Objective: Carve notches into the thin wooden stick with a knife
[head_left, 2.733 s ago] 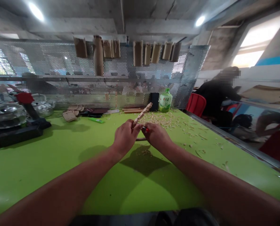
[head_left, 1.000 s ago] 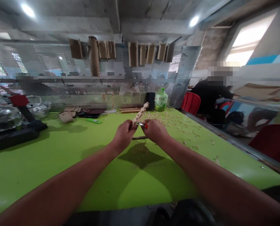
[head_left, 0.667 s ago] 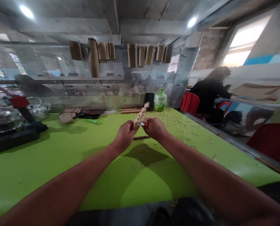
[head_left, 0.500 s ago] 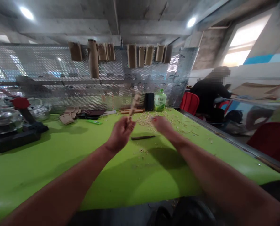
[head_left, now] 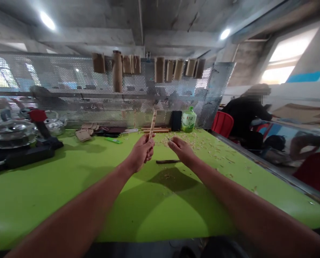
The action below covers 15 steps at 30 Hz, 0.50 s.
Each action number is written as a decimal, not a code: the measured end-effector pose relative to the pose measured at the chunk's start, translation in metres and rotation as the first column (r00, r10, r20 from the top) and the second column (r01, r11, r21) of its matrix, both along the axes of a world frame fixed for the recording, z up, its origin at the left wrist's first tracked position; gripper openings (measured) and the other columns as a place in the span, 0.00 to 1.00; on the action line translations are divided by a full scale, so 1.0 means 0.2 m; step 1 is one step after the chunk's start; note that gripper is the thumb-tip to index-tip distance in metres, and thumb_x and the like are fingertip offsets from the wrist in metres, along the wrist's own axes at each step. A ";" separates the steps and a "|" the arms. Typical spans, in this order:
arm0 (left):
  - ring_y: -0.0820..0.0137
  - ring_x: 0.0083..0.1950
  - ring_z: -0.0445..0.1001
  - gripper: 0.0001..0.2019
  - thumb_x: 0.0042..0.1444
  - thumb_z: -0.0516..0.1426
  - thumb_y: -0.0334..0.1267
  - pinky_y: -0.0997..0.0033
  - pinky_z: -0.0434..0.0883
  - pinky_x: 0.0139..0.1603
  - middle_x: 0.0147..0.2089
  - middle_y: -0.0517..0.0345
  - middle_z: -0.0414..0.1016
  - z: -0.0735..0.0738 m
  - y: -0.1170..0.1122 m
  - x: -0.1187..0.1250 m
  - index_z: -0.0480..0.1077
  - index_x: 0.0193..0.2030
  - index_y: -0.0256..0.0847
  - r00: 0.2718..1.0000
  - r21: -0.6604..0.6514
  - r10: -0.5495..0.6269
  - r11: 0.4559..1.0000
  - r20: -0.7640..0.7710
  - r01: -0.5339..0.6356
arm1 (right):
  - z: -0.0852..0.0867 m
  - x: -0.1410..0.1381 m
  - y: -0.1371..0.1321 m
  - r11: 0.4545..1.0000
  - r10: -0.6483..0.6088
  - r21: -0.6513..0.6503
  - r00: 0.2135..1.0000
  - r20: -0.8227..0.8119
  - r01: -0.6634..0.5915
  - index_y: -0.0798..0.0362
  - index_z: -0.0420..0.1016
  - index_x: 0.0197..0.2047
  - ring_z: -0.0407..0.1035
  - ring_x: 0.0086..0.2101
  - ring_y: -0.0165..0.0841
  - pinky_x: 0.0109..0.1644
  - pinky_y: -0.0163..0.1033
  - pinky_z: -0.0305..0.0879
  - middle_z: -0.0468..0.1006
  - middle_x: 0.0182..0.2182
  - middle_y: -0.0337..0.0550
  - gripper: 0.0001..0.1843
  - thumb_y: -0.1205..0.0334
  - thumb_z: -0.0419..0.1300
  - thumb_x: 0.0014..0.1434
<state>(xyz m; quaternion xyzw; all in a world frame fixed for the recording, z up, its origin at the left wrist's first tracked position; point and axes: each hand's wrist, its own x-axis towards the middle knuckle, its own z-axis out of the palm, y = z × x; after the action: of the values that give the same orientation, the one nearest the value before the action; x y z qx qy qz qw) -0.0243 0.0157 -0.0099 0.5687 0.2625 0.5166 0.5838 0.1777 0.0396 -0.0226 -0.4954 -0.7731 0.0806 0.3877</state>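
Head: left hand (head_left: 141, 152) raised, fingers clasping tilted stick (head_left: 153, 122); right hand (head_left: 183, 151) apart, fingers pinching tool (head_left: 168, 139).

Dim overall; ceiling lamps (head_left: 47, 20), window (head_left: 290, 55) glaring; tabletop (head_left: 160, 222) shadowed; edges stretched

Green btl (head_left: 188, 123) w/ label (head_left: 190, 119) reading "绿茶" (other small print illegible, approx. blur).
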 end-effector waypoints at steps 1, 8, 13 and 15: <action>0.83 0.17 0.53 0.16 0.59 0.56 0.43 0.83 0.50 0.15 0.27 0.70 0.58 -0.01 0.00 0.00 0.61 0.52 0.44 1.000 0.002 0.003 1.000 -0.007 -0.003 | 0.01 0.00 -0.02 0.999 0.042 0.016 0.999 -0.026 -0.041 0.52 0.63 0.30 0.59 0.28 0.29 0.31 0.34 0.51 0.64 0.25 0.35 0.23 0.41 0.46 0.64; 0.79 0.19 0.61 0.17 0.60 0.56 0.44 0.80 0.56 0.17 0.23 0.68 0.63 -0.05 0.01 0.02 0.62 0.53 0.41 0.982 0.099 0.041 0.995 -0.182 -0.023 | 0.05 -0.04 -0.13 0.995 0.086 0.036 0.993 0.077 -0.089 0.52 0.61 0.27 0.55 0.24 0.27 0.29 0.34 0.46 0.61 0.21 0.33 0.22 0.42 0.53 0.61; 0.81 0.18 0.54 0.14 0.60 0.57 0.43 0.81 0.53 0.17 0.23 0.70 0.55 -0.03 -0.03 0.03 0.64 0.50 0.41 0.992 0.059 -0.019 0.998 -0.126 0.027 | 0.06 -0.04 -0.14 0.998 0.064 0.013 0.985 0.160 -0.067 0.52 0.63 0.29 0.57 0.24 0.27 0.29 0.34 0.46 0.64 0.22 0.34 0.20 0.44 0.53 0.62; 0.82 0.19 0.52 0.15 0.60 0.57 0.41 0.81 0.50 0.17 0.24 0.70 0.54 -0.02 -0.04 0.03 0.64 0.52 0.41 0.992 0.045 -0.025 0.999 -0.120 0.031 | 0.06 -0.04 -0.15 0.999 0.050 -0.006 0.981 0.186 -0.050 0.52 0.63 0.30 0.58 0.24 0.27 0.29 0.34 0.46 0.65 0.22 0.35 0.20 0.44 0.51 0.63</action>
<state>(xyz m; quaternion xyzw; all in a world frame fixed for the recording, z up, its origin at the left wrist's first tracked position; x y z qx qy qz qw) -0.0187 0.0078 -0.0140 0.6155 0.2770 0.4794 0.5609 0.1703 0.0106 -0.0110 -0.4815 -0.8181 0.0441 0.3114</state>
